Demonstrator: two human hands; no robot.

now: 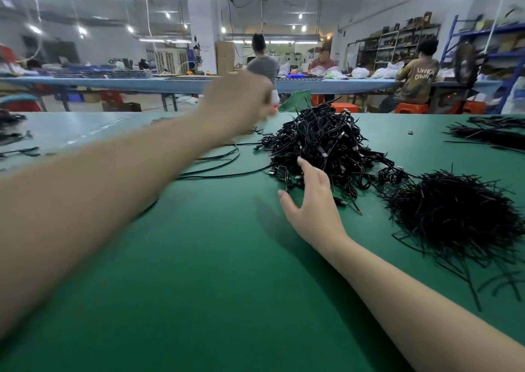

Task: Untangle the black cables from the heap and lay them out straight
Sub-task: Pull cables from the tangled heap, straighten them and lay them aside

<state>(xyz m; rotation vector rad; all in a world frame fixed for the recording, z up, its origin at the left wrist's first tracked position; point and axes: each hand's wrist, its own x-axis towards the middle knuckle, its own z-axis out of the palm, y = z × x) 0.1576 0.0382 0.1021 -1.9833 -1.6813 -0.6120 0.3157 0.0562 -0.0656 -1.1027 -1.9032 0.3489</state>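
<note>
A tall heap of tangled black cables (321, 141) sits on the green table (213, 258), right of centre. My right hand (311, 204) hovers at the heap's near left edge, fingers spread, fingertips touching its outer strands. My left hand (241, 101) is raised and blurred at the far side, left of the heap; whether it holds anything is not visible. A few loose black cables (227, 164) curve across the table from the heap toward my left arm.
A second pile of short black cable pieces (454, 215) lies at the right. More black bundles lie at the far right (494, 135) and far left (11, 135). Beyond the table, people sit at a long blue bench (170, 83) with shelving behind.
</note>
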